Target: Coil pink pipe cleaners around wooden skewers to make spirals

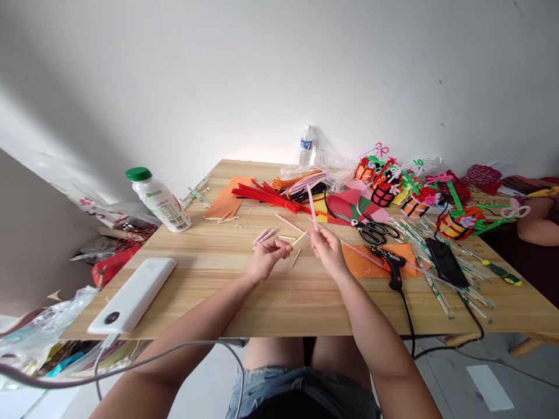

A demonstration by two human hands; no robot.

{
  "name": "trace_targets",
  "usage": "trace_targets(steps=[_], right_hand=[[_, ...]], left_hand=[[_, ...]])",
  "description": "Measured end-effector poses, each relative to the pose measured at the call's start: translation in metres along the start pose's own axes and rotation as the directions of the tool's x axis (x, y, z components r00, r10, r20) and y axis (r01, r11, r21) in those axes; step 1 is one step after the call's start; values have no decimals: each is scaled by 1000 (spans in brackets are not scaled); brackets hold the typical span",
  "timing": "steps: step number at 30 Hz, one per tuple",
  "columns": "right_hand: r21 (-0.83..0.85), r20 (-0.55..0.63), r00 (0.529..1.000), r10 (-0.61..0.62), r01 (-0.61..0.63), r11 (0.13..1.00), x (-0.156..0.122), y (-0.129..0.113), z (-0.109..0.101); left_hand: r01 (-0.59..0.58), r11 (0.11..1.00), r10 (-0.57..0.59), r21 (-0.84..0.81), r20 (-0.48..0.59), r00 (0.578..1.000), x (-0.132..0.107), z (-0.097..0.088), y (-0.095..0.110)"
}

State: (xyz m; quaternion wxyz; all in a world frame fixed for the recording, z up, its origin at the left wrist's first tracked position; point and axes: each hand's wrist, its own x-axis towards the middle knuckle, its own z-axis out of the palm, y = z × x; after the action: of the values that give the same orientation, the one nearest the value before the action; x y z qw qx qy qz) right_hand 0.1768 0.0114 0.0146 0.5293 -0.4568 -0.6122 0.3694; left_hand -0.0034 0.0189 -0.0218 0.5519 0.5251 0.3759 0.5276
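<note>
My left hand (267,258) hovers just over the wooden table (227,291), fingers pinched on a thin wooden stick (299,238). My right hand (326,248) is closed round a pink pipe cleaner (311,203) that stands up and leans away from me. A second pink pipe cleaner (292,225) lies slanted on the table just past both hands. Two short pink coiled pieces (264,236) lie by my left fingers. Another short stick (296,258) lies between my hands.
A white power bank (133,294) sits at the front left, a green-capped bottle (158,201) behind it. Scissors (374,231), a black glue gun (394,266) and a phone (445,262) lie right. Red pipe cleaners (266,196), small craft baskets (384,186) and a water bottle (307,145) fill the back. Another person's arm (537,224) rests far right.
</note>
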Motion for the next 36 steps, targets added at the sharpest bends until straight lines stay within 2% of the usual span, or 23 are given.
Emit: trace_targets(steps=[2, 5, 9, 12, 15, 17, 21, 25, 28, 32, 36], right_hand=[[192, 158, 985, 71, -101, 976, -7, -5, 8], [264, 192, 978, 86, -136, 955, -14, -11, 15], [205, 206, 977, 58, -101, 974, -17, -15, 17], [57, 168, 986, -13, 4, 998, -18, -18, 15], [-185, 127, 978, -168, 190, 964, -19, -21, 11], [-309, 164, 954, -249, 290, 906, -20, -22, 9], [-425, 216, 928, -303, 369, 826, -24, -21, 12], [-347, 190, 939, -287, 338, 875, -28, -21, 14], [-296, 234, 952, -197, 263, 918, -28, -21, 15], [-296, 326, 944, -57, 159, 942, -30, -20, 19], [-318, 342, 939, -36, 151, 936, -32, -23, 22]], left_hand=[[18, 998, -16, -65, 31, 999, -7, 5, 7], [28, 992, -8, -121, 157, 987, -17, 10, 15], [31, 998, -14, -49, 313, 950, -25, 12, 21], [50, 999, -44, -8, 347, 937, -25, 10, 22], [54, 999, -48, -10, 309, 950, -22, 7, 22], [29, 999, -19, -33, 274, 962, -19, 5, 22], [-31, 996, 43, -88, 144, 989, -12, 1, 23], [-10, 987, 11, -161, 2, 1000, -8, -1, 23], [12, 980, -23, -198, -52, 998, -7, -3, 23], [26, 990, -30, -140, -23, 999, -9, -4, 24], [45, 998, -43, -48, 39, 998, -14, -3, 24]])
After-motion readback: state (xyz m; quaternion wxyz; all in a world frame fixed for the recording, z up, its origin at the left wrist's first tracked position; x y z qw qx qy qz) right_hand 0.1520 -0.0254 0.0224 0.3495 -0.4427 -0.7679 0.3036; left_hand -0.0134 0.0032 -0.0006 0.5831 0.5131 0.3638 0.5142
